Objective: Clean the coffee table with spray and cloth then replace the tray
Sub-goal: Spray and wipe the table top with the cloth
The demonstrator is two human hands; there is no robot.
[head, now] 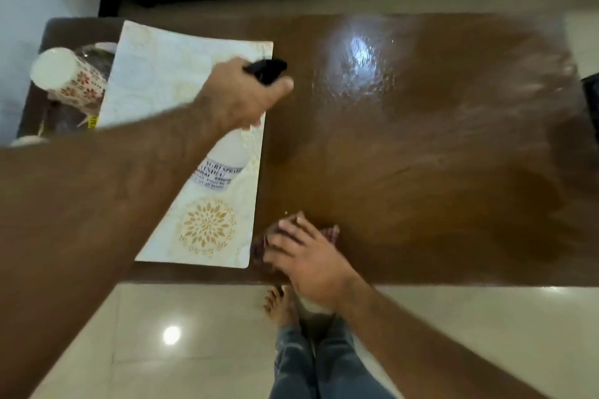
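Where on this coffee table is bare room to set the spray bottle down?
The brown top right of the white mat is bare, from the right hand on the cloth to the far edge. The left end is crowded: flowered cylinder and clutter.

The single head view looks steeply down, close over the coffee table [421, 155] and floor [129, 334].

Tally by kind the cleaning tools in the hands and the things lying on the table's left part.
Spray bottle, in the left hand: 1
Cloth, under the right hand: 1
White mat with gold patterns: 1
White flowered cylinder: 1
Total: 4
The clutter behind the mat on the table is too blurred to count.
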